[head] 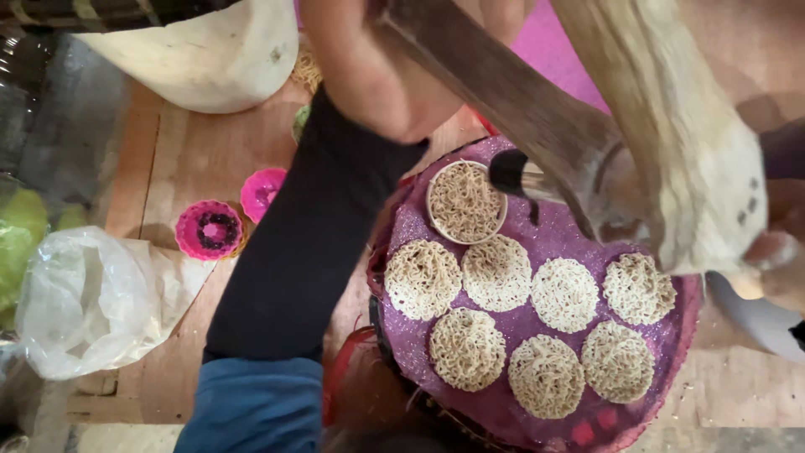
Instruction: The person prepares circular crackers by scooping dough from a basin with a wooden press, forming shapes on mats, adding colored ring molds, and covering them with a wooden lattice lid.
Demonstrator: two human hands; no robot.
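Observation:
A wooden noodle press [587, 159] hangs over a round tray covered in purple cloth [537, 239]. My left hand [381, 80], on a black-sleeved arm, grips the press's dark wooden handle [503, 88]. My right hand [776, 268] shows only partly at the right edge, closed on the pale wooden handle [688, 143]. The press's black nozzle [510, 172] sits just right of a small round mould [465, 201] filled with thin noodle strands. Several flat round noodle discs [499, 273] lie in two rows on the cloth.
Two pink round moulds [210, 228] lie on the wooden boards to the left. A white plastic bag [92, 298] sits at the left, a large white vessel [210, 54] at the top, something green [17, 243] at the far left. Pink sheet [553, 50] lies beyond the press.

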